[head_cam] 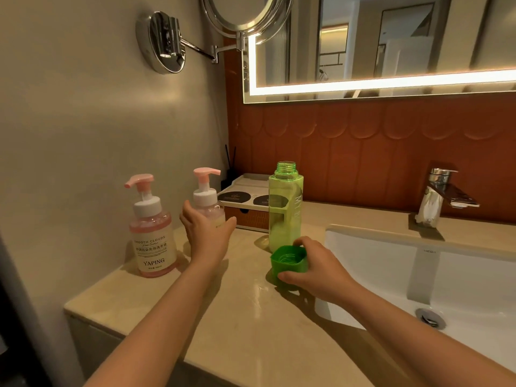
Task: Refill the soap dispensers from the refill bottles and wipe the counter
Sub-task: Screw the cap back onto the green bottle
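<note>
Progress: early. Refill bottle (285, 208) uncapped, upright on counter (237, 317) beside sink (391, 263). Right hand (315, 270) curled round cap (289, 259). Left hand (205, 233) spread at middle dispenser (208, 199); it and left dispenser (153, 233) unopened. Pouring, wiping left.

Left hand (208, 233) splayed, right hand (312, 266) curled.

Pink dispensers (153, 233) w/ white collars – green bottle (285, 208), darker green cap (289, 259) – beige counter (245, 331).
</note>
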Tool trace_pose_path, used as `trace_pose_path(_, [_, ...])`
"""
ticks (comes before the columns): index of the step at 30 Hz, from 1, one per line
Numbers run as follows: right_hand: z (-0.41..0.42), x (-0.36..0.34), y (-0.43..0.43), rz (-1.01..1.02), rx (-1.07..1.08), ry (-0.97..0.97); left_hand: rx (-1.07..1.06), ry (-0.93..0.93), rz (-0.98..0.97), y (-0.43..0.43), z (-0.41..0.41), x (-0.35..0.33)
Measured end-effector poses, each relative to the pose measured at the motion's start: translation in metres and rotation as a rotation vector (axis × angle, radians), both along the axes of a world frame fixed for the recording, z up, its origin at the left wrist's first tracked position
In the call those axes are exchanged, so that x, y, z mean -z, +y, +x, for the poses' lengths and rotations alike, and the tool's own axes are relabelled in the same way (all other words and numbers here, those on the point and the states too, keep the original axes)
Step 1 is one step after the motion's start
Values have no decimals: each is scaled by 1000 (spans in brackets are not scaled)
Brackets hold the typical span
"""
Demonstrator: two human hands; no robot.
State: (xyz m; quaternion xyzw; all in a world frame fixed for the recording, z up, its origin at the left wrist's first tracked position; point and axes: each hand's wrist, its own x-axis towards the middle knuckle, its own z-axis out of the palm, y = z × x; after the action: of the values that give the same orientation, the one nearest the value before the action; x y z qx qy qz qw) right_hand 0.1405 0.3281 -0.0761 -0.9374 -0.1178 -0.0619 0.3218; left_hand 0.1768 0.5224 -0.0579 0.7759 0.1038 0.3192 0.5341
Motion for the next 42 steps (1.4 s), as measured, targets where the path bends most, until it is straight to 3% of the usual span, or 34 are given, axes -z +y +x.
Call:
trace_pose_path(4, [-16,-21,-16,230,-21,-62,21,-223,247,-26,-22,0])
trace_pose_path(8, [-30,-44,-39,379,-7,-91,247,-289,356,-53,-22,-18])
trace_pose_path(15, [-45,-69,-76,473,45,-158,420,-14,1,-85,24,-47])
trace_pose_path(19, [-52,-74,-93,498,66,-164,372,60,-5,-95,37,-37])
trace_pose_path(24, [-63,-72,-112,568,66,-118,287,6,98,-102,25,-33])
trace_pose_path(31, [-79,-77,-126,798,41,-100,547,-161,75,-114,-58,-48])
trace_pose_path(36, [-99,-82,-131,958,14,-113,660,-166,102,-124,-112,-34])
trace_pose_path(42, [-121,-86,-135,1000,-36,-174,711,-130,-18,-144,-139,-8])
